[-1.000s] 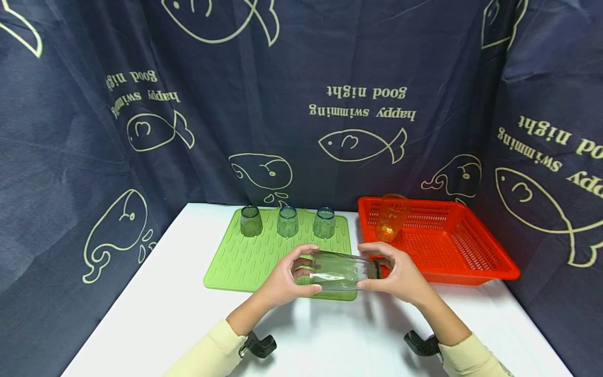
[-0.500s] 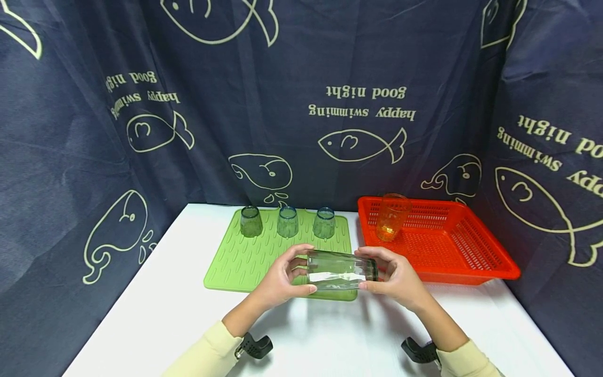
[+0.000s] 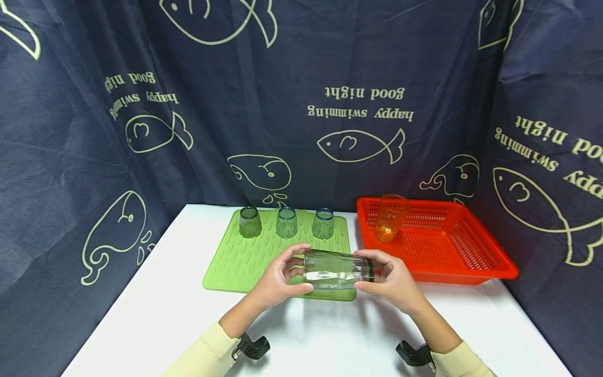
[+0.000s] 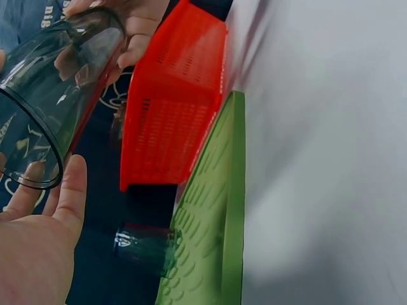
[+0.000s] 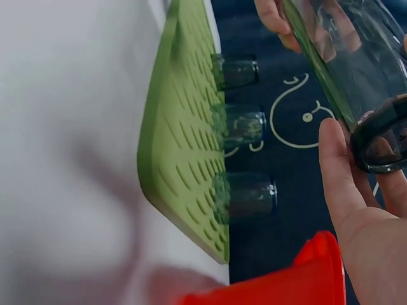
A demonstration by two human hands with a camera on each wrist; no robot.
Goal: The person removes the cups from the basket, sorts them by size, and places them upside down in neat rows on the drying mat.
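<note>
A tall clear drinking glass (image 3: 334, 269) lies sideways in the air between both hands, over the front edge of a green drying mat (image 3: 231, 267). My left hand (image 3: 278, 277) holds its open rim end, thumb at the front and fingers behind. At the thick, dark base end, my right hand (image 3: 391, 277) grips it the same way. In the left wrist view the rim of the glass (image 4: 44, 152) faces the left palm. Three small tinted glasses, a dark green one (image 3: 250, 224), a bluish one (image 3: 286, 224) and another bluish one (image 3: 323, 225), stand along the mat's back.
A red plastic basket (image 3: 471, 275) stands right of the mat, with an amber glass (image 3: 391, 217) leaning inside its left end. Both stand on a white table (image 3: 155, 272). A dark fish-print curtain (image 3: 282, 104) encloses the back and sides.
Both hands and the tall glass have drifted slightly to the left. The grip stays the same, and the small glasses and basket have not moved.
</note>
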